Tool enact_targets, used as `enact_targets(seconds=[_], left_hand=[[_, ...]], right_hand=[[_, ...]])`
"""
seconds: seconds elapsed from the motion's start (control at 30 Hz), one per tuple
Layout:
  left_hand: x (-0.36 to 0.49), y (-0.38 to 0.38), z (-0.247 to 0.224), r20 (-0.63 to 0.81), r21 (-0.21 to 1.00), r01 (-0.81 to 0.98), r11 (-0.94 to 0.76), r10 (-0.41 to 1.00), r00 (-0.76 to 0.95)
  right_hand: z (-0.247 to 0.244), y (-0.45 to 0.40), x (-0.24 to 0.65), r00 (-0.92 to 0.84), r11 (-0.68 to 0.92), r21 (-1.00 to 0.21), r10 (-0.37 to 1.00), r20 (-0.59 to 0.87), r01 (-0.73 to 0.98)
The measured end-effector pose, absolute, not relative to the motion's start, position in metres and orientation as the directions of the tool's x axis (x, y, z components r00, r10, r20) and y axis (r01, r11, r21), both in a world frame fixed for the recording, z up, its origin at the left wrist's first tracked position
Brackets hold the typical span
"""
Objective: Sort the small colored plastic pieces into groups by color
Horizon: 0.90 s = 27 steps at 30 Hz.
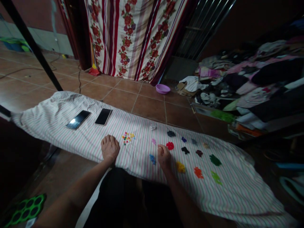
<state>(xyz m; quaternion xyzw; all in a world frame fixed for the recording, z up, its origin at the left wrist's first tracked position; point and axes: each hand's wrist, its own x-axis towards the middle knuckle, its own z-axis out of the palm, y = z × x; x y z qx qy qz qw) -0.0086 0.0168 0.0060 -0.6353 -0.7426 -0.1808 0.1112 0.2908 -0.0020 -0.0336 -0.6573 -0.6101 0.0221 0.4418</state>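
Note:
On a striped cloth (pixel 142 161), my left hand (pixel 110 148) rests with its fingers curled, left of a scatter of small mixed-colour pieces (pixel 128 138); anything inside it is hidden. My right hand (pixel 164 155) is closed, its fingertips pinched near a small pink pile (pixel 154 141); what they hold is too small to make out. A blue pile (pixel 152 159) lies left of this hand, a red pile (pixel 170 145) at its upper right and a yellow pile (pixel 180 167) at its lower right. Farther right are several single-colour piles, among them dark green (pixel 215 160) and orange (pixel 198 172).
Two phones, one (pixel 78 119) beside the other (pixel 103 116), lie on the cloth's left part. Beyond it, a purple basin (pixel 162 89) stands on the tiled floor before a flowered curtain (pixel 135 38). Clothes (pixel 251 82) are heaped at the right. A green holder (pixel 27 209) is at lower left.

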Motion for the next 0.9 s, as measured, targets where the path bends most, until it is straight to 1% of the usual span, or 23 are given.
enact_targets(seconds=[0.2, 0.47, 0.57, 0.77, 0.9], left_hand=[[-0.0089, 0.0158, 0.0068, 0.401, 0.132, 0.984, 0.121, 0.901, -0.165], [-0.0058, 0.0133, 0.0140, 0.345, 0.208, 0.963, 0.170, 0.909, -0.235], [-0.0055, 0.0133, 0.0146, 0.336, 0.204, 0.963, 0.174, 0.912, -0.236], [-0.0064, 0.0133, 0.0117, 0.367, 0.177, 0.967, 0.181, 0.900, -0.235], [-0.0063, 0.0131, 0.0105, 0.365, 0.189, 0.964, 0.188, 0.898, -0.247]], right_hand=[[-0.0342, -0.0009, 0.2896, 0.252, 0.150, -0.609, 0.814, 0.523, 0.779], [-0.0331, -0.0022, 0.2901, 0.228, 0.172, -0.599, 0.815, 0.532, 0.782], [-0.0338, -0.0016, 0.2904, 0.226, 0.182, -0.596, 0.808, 0.544, 0.782], [-0.0365, 0.0009, 0.2908, 0.229, 0.179, -0.596, 0.808, 0.543, 0.783], [-0.0358, 0.0000, 0.2899, 0.236, 0.175, -0.602, 0.807, 0.541, 0.779]])
